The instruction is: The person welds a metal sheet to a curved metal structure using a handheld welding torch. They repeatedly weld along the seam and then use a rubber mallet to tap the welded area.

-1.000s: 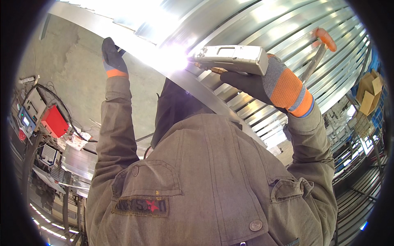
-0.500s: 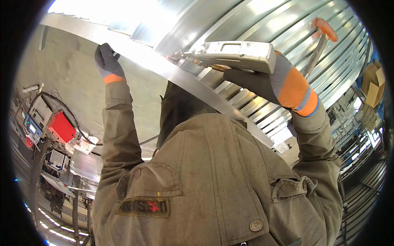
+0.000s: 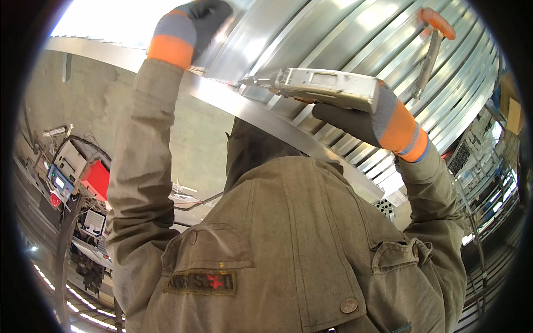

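Observation:
My right hand (image 3: 372, 119), in a grey, black and orange glove, grips a boxy silver welding gun (image 3: 327, 86). The gun's narrow nozzle points left, its tip at a bright flat metal bar (image 3: 222, 97) that edges a frame of parallel metal slats (image 3: 327, 39). My left hand (image 3: 197, 28), gloved alike, is raised over the slats near the top of the view. Its dark fingers bend over and are smeared by motion, so what they hold, if anything, cannot be made out. A hammer with an orange head (image 3: 437, 23) lies on the slats beyond my right hand.
At the left stand a blue unit with a small screen (image 3: 58, 180) and a red box (image 3: 95, 180), with cables around them. A cardboard box (image 3: 509, 105) is at the far right. A dark hood (image 3: 252, 141) hangs below the bar, in front of my jacket.
My left hand has left the bar's edge and moved up and right over the slats. The glow at the gun's tip has faded. The gun stays in my right hand, slightly lower and further right.

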Motion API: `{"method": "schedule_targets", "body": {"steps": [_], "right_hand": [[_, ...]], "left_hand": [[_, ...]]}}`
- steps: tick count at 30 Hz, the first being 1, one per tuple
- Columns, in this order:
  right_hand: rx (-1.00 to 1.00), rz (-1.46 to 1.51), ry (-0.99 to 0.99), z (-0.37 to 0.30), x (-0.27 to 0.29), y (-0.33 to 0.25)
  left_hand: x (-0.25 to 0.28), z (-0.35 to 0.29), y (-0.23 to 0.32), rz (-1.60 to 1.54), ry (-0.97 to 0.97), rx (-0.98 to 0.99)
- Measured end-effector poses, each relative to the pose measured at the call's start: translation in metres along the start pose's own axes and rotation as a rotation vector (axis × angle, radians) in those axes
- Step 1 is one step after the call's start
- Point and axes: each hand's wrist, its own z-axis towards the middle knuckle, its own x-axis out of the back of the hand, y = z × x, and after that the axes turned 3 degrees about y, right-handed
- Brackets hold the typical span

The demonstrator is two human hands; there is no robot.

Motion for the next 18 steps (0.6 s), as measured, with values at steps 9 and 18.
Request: {"method": "schedule_targets", "body": {"steps": [9,18], "right_hand": [[0.093,0.034,0.007,0.024,-0.016,0.013],[0.066,0.019,-0.029,0.038,-0.021,0.015]], "left_hand": [[0.054,-0.008,-0.087,-0.199,1.201,0.29],[0.022,-0.022,-0.145,0.837,0.246,0.677]]}}
